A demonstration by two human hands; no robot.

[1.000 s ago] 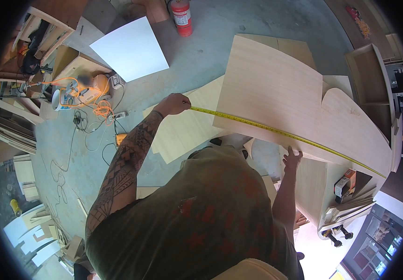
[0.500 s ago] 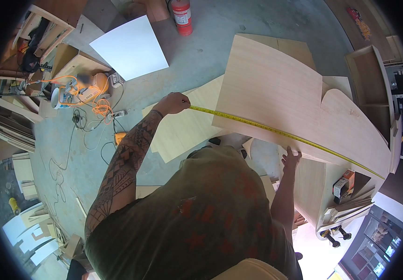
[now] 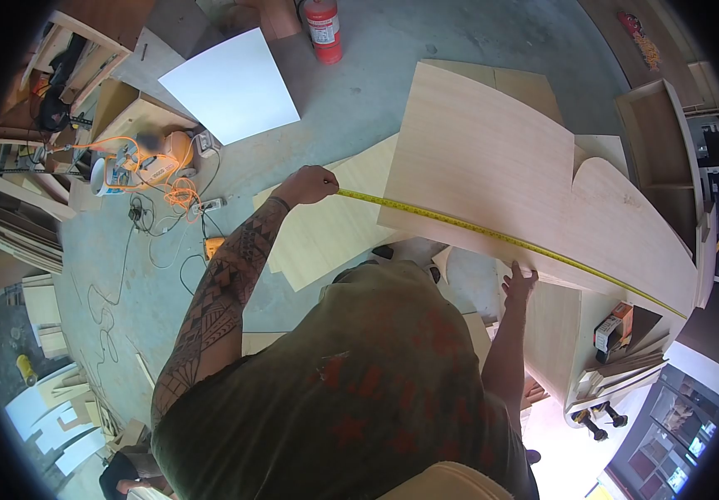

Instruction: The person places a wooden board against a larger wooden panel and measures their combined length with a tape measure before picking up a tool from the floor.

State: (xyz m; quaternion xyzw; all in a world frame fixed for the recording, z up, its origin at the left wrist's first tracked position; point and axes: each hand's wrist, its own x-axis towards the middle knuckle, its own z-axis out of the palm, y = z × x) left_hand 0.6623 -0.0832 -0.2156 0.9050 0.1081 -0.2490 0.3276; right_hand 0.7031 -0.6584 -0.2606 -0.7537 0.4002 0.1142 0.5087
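Note:
A yellow tape measure is stretched across a large pale plywood panel, running near its front edge toward the far right. My left hand is closed on the tape's left end, out past the panel's left edge. The case, if it is in that fist, is hidden. At the panel's front edge, my right hand rests with its fingers apart, just below the tape. The panel has a notch and a rounded curve on its far side.
Thinner plywood sheets lie on the floor under the panel. To the left are an orange air compressor and tangled cables. A white board and a fire extinguisher stand ahead. A cardboard box is at right.
Both hands, the tape and the panel stay almost still. At the lower left, another person has shifted leftward and shows more in view.

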